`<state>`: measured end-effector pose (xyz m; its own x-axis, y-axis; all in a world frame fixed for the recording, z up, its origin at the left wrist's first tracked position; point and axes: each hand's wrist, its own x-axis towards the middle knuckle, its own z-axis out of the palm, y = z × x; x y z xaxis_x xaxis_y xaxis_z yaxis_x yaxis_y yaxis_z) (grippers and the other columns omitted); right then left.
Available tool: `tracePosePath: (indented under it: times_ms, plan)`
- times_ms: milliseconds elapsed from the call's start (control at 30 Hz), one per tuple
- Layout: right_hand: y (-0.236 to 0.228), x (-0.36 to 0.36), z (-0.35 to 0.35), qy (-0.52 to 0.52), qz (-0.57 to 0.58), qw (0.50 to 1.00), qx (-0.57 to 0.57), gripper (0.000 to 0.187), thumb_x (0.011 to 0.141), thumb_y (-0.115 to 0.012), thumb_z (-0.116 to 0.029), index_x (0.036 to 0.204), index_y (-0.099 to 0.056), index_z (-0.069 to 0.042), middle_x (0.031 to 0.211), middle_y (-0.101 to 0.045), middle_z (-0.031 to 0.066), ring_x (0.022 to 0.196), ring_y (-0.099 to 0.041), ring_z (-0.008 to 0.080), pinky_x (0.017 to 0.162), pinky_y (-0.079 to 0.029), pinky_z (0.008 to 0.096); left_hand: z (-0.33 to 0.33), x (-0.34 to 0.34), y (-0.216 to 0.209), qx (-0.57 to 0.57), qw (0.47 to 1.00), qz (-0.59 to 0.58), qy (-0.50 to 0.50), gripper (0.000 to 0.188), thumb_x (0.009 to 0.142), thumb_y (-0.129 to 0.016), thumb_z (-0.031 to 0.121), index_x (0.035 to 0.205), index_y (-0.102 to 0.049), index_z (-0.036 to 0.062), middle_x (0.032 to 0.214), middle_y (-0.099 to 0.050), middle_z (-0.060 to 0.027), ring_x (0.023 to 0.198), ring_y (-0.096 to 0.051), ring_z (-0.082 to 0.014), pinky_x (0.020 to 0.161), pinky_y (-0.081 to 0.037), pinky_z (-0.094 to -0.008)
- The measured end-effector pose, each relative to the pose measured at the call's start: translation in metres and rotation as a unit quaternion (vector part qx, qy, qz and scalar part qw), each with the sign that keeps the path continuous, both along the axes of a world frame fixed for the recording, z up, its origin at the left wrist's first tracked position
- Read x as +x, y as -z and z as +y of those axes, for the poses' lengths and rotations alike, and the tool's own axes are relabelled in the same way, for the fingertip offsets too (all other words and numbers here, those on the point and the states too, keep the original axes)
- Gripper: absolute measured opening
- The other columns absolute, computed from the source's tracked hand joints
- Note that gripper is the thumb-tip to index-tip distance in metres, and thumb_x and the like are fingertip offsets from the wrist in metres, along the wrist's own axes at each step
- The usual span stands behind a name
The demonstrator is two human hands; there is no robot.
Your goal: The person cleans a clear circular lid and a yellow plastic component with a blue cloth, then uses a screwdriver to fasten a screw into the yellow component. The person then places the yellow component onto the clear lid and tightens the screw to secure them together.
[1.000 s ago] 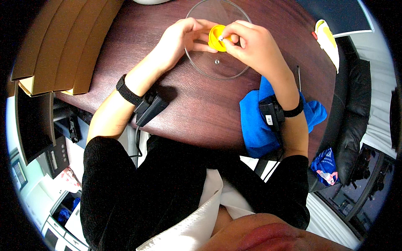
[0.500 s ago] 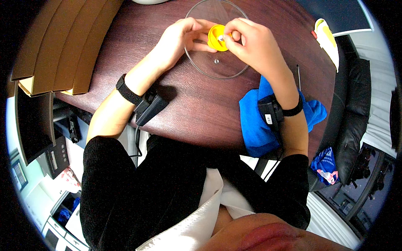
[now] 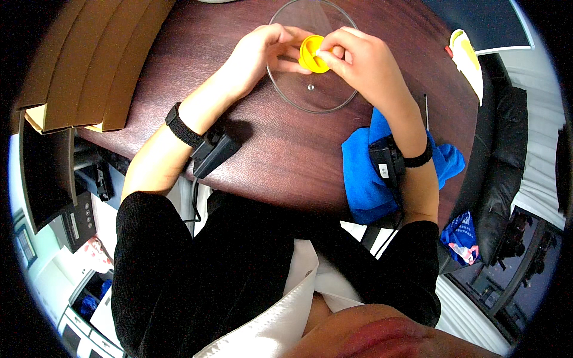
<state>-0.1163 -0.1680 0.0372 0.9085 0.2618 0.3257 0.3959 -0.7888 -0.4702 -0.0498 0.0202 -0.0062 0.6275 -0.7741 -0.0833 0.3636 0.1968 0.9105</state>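
A clear round glass lid [image 3: 298, 98] with a thin metal rim lies on the dark red-brown table under both hands. A small metal-ringed vent hole sits off its middle. Over the lid's centre is a round yellow plastic knob [image 3: 309, 64], its hollow side facing up. My left hand [image 3: 262, 56] steadies the knob from the left, fingers stretched along its edge and beneath. On the other side, my right hand [image 3: 358, 53] pinches at the knob's hollow with thumb and forefinger. Whatever small part they hold is hidden, and I cannot tell whether the knob is joined to the lid.
A blue cloth [image 3: 361, 173] lies at the right front edge of the table, under my right forearm. Brown cardboard [image 3: 77, 65] stands at the left. A yellow-and-white item [image 3: 467, 59] rests by the far right edge. A black sofa [image 3: 504, 167] is beyond.
The knob and glass lid have shifted slightly right. My right fingers have turned a little over the knob, and the shiny metal bit in its hollow is now mostly covered.
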Motion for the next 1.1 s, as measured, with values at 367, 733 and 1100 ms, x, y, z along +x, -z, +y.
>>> tracePosePath:
  times_ms: [367, 733, 1100]
  plan:
    - [0.002, 0.001, 0.002, 0.025, 0.045, 0.997, 0.059, 0.015, 0.079, -0.066, -0.015, 0.076, -0.058, -0.003, 0.062, -0.054, 0.0112, 0.053, -0.055, 0.0214, 0.049, -0.042, 0.0331, 0.003, -0.003, -0.005, -0.011, 0.998, -0.056, -0.015, 0.053, 0.086, -0.034, 0.029, 0.121, -0.050, -0.0068, 0.119, -0.055, -0.0182, 0.108, -0.053, -0.0276, 0.096, -0.041, -0.0393]
    - [0.004, 0.003, 0.002, 0.020, 0.022, 0.996, 0.088, 0.011, 0.078, -0.067, -0.013, 0.080, -0.061, -0.004, 0.068, -0.058, 0.0100, 0.053, -0.055, 0.0165, 0.050, -0.044, 0.0283, 0.002, 0.001, 0.002, -0.031, 0.998, -0.052, -0.013, 0.054, 0.084, -0.035, 0.032, 0.119, -0.051, -0.0067, 0.117, -0.056, -0.0176, 0.107, -0.054, -0.0268, 0.095, -0.042, -0.0392]
    - [0.003, 0.002, 0.003, 0.025, 0.024, 0.996, 0.083, 0.010, 0.077, -0.066, -0.011, 0.079, -0.061, -0.003, 0.070, -0.059, 0.0086, 0.051, -0.053, 0.0133, 0.049, -0.042, 0.0269, 0.003, -0.001, -0.005, -0.035, 0.998, -0.052, -0.018, 0.054, 0.086, -0.036, 0.033, 0.119, -0.051, -0.0067, 0.120, -0.055, -0.0181, 0.109, -0.054, -0.0274, 0.094, -0.042, -0.0388]
